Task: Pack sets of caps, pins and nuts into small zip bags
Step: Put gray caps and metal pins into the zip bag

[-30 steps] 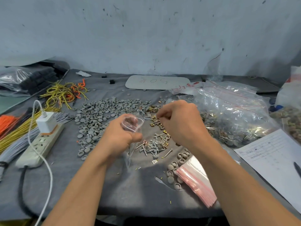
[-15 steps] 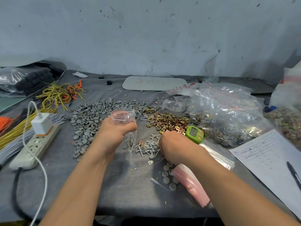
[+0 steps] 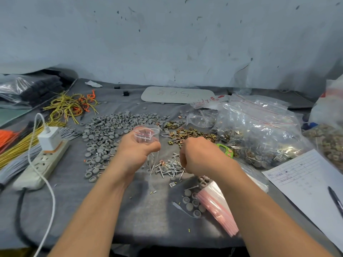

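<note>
My left hand (image 3: 137,151) holds a small clear zip bag (image 3: 146,135) upright with its red-lined mouth open. My right hand (image 3: 198,156) is curled, knuckles up, over the pile of silver pins (image 3: 167,168) at the table's middle; its fingertips are hidden, so I cannot tell whether they grip a pin. A wide spread of grey caps (image 3: 109,130) lies left of the bag. Brass nuts (image 3: 187,135) lie scattered behind my right hand. A stack of empty pink-striped zip bags (image 3: 217,204) lies near the front edge with a few grey caps (image 3: 193,203) beside it.
Large clear bags of parts (image 3: 259,130) fill the right side. A green timer (image 3: 225,150) peeks out behind my right wrist. A power strip with white charger (image 3: 46,153) and wire bundles (image 3: 70,106) lie left. Paper form (image 3: 306,180) and pen lie at the right front.
My right hand dropped from the bag's mouth down to the pin pile and stays there. My left hand keeps the open bag raised, shifting slightly.
</note>
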